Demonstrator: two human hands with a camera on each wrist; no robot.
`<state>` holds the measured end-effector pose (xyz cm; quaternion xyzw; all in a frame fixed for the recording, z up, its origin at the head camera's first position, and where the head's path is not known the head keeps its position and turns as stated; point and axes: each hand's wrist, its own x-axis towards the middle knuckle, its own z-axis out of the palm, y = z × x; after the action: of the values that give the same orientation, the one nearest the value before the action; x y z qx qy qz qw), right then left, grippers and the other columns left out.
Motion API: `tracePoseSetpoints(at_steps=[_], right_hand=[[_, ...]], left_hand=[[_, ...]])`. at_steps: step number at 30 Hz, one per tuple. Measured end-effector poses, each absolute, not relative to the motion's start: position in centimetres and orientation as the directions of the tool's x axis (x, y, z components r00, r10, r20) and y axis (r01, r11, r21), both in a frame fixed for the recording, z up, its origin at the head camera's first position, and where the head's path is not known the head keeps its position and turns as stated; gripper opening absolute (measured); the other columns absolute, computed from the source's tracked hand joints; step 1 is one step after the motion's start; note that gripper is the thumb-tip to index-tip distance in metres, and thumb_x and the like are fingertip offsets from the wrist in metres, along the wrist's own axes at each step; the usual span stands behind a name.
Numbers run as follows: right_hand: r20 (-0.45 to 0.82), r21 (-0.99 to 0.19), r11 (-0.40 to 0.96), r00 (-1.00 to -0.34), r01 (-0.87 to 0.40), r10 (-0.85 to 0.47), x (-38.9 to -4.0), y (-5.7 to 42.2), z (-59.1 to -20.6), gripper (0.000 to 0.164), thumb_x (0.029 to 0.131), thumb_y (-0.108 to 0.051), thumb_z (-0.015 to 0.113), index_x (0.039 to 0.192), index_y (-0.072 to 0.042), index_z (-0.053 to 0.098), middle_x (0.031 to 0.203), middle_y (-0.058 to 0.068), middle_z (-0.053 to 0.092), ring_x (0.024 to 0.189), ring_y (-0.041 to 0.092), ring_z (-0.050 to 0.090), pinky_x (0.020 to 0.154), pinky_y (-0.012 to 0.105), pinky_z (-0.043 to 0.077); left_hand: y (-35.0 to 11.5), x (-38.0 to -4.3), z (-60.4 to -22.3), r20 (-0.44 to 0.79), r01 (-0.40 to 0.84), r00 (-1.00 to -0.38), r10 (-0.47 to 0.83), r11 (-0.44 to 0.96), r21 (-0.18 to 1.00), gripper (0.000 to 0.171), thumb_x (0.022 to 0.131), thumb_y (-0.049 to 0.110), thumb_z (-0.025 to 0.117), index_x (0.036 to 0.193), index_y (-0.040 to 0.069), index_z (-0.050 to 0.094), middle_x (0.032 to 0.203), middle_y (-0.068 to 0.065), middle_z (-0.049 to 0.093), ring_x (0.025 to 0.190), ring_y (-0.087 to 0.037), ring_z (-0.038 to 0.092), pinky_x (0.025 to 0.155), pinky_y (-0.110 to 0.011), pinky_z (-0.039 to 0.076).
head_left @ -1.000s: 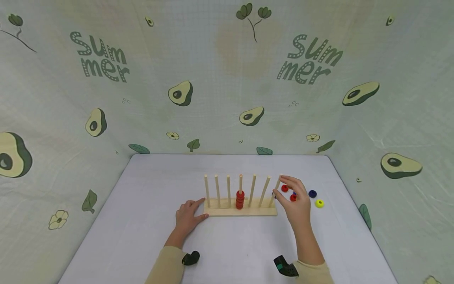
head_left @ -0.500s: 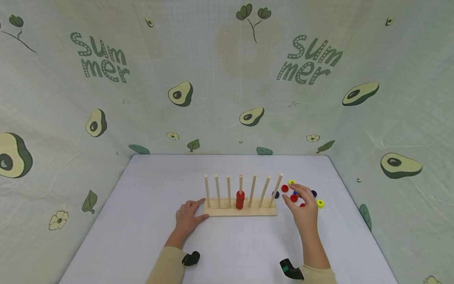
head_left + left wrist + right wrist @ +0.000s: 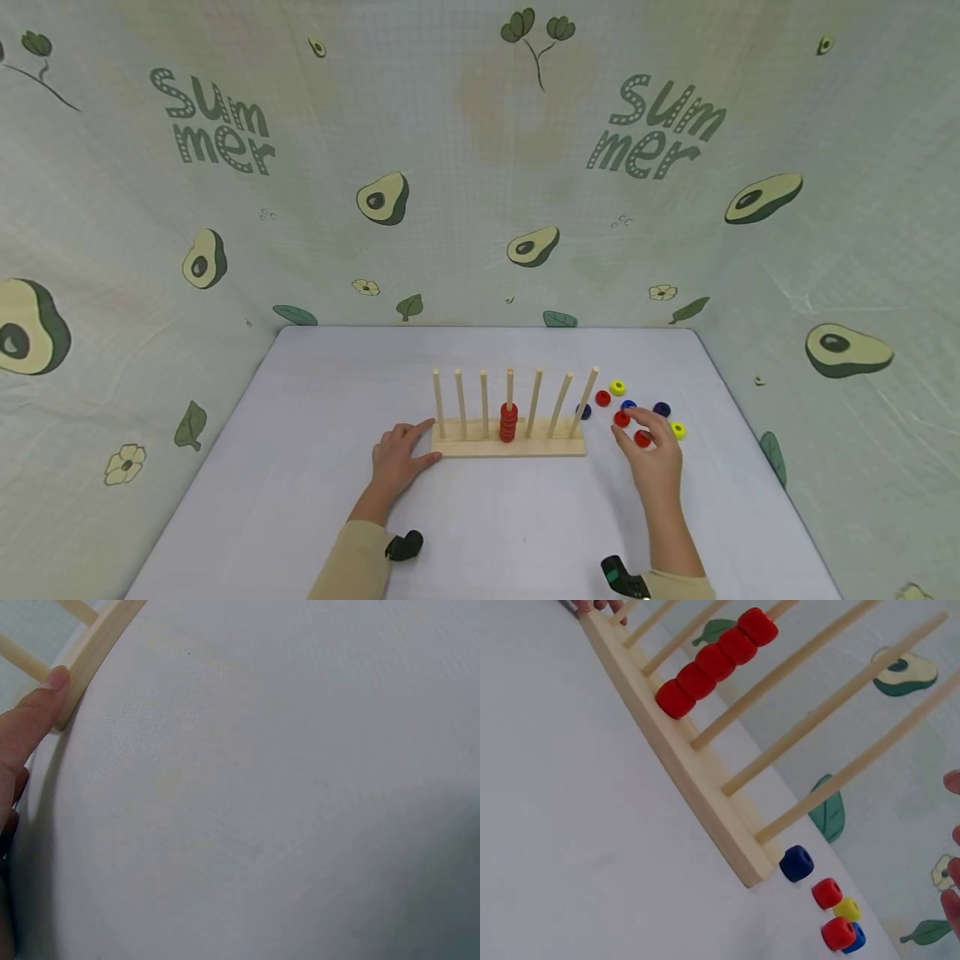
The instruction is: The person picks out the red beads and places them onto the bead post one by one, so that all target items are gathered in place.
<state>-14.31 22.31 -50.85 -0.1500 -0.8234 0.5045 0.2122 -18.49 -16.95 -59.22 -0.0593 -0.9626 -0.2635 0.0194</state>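
Observation:
A wooden peg rack (image 3: 513,447) with several upright pegs stands on the table. Its middle peg carries a stack of red beads (image 3: 507,423), seen larger in the right wrist view. My left hand (image 3: 396,460) holds the rack's left end, thumb at the front and index finger toward the back. In the left wrist view the thumb (image 3: 37,709) lies against the base. My right hand (image 3: 657,467) is over the loose beads, thumb and index finger apart. A red bead (image 3: 642,438) shows in the gap between them; I cannot tell whether it is touched.
Right of the rack lie a dark blue bead (image 3: 584,412), a red bead (image 3: 603,398), a yellow bead (image 3: 617,387), a blue bead (image 3: 628,406) and another red bead (image 3: 622,418). Farther right are a dark bead (image 3: 662,409) and a yellow bead (image 3: 678,430).
My right hand has moved from the rack's rightmost peg to the right, over the loose beads, uncovering the yellow and blue ones behind. My left hand and the rack have stayed put.

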Motion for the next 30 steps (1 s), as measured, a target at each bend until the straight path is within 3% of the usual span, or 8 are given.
tracePoseSetpoints(at_steps=[8,11,13,15,20,24,30], right_hand=[[0.180,-0.887,0.455,-0.846,0.081,0.502,-14.5,23.3,-52.6,0.033,0.086,-0.010,0.075,0.118,-0.005,0.068,0.123,0.007,0.058,0.122,0.026,0.047,0.098,0.048,0.039],[0.168,-0.867,0.484,-0.843,0.120,0.510,-15.5,24.9,-56.1,0.034,0.088,-0.025,0.075,0.120,-0.016,0.069,0.127,0.000,0.057,0.123,0.023,0.046,0.097,0.037,0.041],[0.167,-0.869,0.481,-0.848,0.114,0.503,-15.9,25.7,-57.5,0.036,0.087,-0.026,0.076,0.120,-0.015,0.069,0.128,0.003,0.057,0.124,0.027,0.045,0.097,0.040,0.040],[0.169,-0.855,0.500,-0.840,0.135,0.515,-16.3,26.5,-59.0,0.037,0.086,-0.032,0.076,0.120,-0.020,0.069,0.127,-0.001,0.057,0.122,0.023,0.046,0.094,0.032,0.041],[0.134,-0.871,0.462,-0.823,0.169,0.552,-15.3,25.6,-56.9,0.035,0.086,-0.024,0.077,0.119,-0.014,0.069,0.124,0.004,0.057,0.119,0.025,0.046,0.095,0.033,0.040],[0.075,-0.892,0.404,-0.817,0.201,0.572,-14.6,24.7,-54.8,0.035,0.087,-0.012,0.074,0.120,-0.004,0.066,0.125,0.013,0.055,0.118,0.032,0.045,0.097,0.045,0.038],[-0.015,-0.878,0.384,-0.816,0.288,0.578,-14.6,25.1,-54.8,0.034,0.089,-0.011,0.072,0.121,-0.003,0.064,0.126,0.014,0.053,0.120,0.034,0.044,0.098,0.048,0.036]], left_hand=[[-16.8,-18.5,-58.8,0.065,0.119,-0.993,0.100,0.860,0.496,0.064,0.082,0.048,0.075,0.139,0.026,0.055,0.117,-0.009,0.053,0.097,-0.027,0.049,0.074,-0.041,0.034],[-16.7,-18.5,-58.8,0.063,0.117,-0.993,0.099,0.859,0.498,0.064,0.082,0.047,0.075,0.139,0.025,0.055,0.117,-0.010,0.053,0.097,-0.027,0.049,0.074,-0.041,0.034],[-16.7,-18.5,-58.8,0.067,0.120,-0.993,0.099,0.856,0.503,0.064,0.082,0.047,0.075,0.138,0.025,0.055,0.117,-0.010,0.053,0.097,-0.027,0.049,0.074,-0.041,0.034],[-16.8,-18.5,-58.9,0.070,0.121,-0.993,0.099,0.857,0.501,0.064,0.081,0.048,0.075,0.139,0.026,0.055,0.116,-0.009,0.053,0.096,-0.027,0.049,0.073,-0.041,0.034],[-16.8,-18.6,-59.3,0.057,0.111,-0.994,0.096,0.864,0.491,0.065,0.081,0.049,0.074,0.140,0.027,0.054,0.118,-0.008,0.052,0.098,-0.027,0.048,0.075,-0.040,0.033],[-16.8,-18.7,-59.3,0.053,0.105,-0.995,0.090,0.862,0.497,0.065,0.081,0.048,0.075,0.139,0.027,0.054,0.118,-0.008,0.052,0.098,-0.027,0.048,0.075,-0.041,0.033],[-16.8,-18.6,-59.3,0.062,0.110,-0.994,0.091,0.862,0.495,0.065,0.081,0.049,0.075,0.139,0.027,0.055,0.117,-0.008,0.053,0.098,-0.026,0.048,0.075,-0.040,0.033]])
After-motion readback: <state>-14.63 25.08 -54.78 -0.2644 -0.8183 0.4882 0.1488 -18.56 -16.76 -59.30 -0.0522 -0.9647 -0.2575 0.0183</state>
